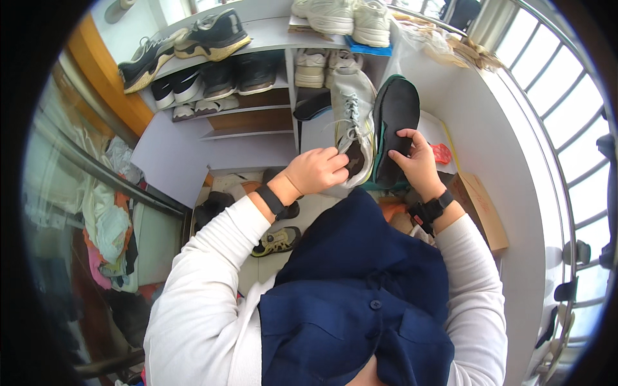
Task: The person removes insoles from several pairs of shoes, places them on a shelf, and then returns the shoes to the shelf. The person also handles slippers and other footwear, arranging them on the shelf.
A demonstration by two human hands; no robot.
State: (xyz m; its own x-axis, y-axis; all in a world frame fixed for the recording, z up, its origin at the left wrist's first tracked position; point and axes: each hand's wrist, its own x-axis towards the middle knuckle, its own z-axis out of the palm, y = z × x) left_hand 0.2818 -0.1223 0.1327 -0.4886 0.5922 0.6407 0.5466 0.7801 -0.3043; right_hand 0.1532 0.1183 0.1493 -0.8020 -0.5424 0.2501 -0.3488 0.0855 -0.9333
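Black insole (396,122) is out, pinched in the right hand (417,162) just beside the sneaker (353,119); left hand (317,169) grips the sneaker's heel.

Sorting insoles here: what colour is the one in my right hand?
Black, with a green edge; the insole shows best in the head view.

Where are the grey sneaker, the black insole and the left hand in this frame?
grey sneaker (353,106): head view, on its laced upper.
black insole (396,116): head view, on its broad dark face.
left hand (317,170): head view, on the back of the hand.
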